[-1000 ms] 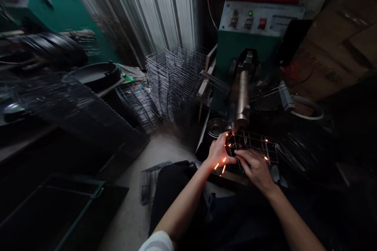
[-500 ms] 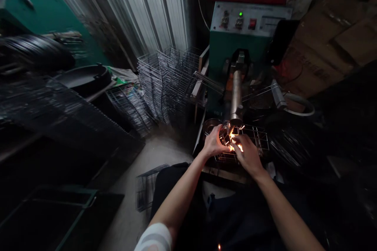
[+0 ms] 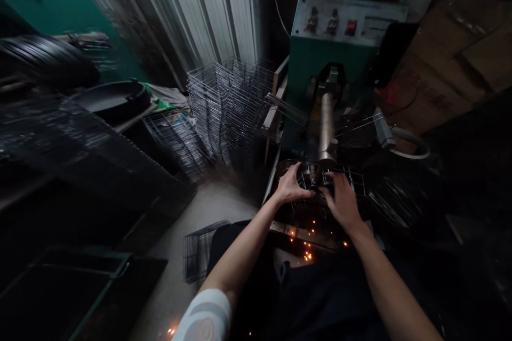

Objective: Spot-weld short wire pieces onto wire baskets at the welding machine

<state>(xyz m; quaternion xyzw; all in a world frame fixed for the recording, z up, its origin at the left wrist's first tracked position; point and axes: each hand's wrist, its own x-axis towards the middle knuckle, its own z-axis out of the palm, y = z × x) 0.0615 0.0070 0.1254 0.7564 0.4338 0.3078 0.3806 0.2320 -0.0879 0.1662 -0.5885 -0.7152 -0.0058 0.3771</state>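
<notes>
A wire basket [image 3: 357, 181] lies under the metal arm [image 3: 327, 128] of a green machine [image 3: 304, 58]. My left hand [image 3: 291, 187] grips the basket's left part, thumb and fingers curved around its wires. On the right, my right hand [image 3: 342, 198] has its fingers bent over the wires close to the tip of the arm. Both hands are just below the arm's end, one on either side. What lies between the fingertips is dark and hard to make out. Small orange sparks [image 3: 307, 256] fall below the basket.
Tall stacks of wire baskets [image 3: 216, 112] stand left of the machine. A single wire basket [image 3: 196, 256] sits on the floor [image 3: 180, 224]. Cardboard boxes [image 3: 436, 74] are at the right. A black round tray [image 3: 116, 98] lies at the left.
The bright sparks at the arm's tip are gone, and scattered ones show lower down. The green light on the machine's panel is off. My right hand has shifted slightly right and up.
</notes>
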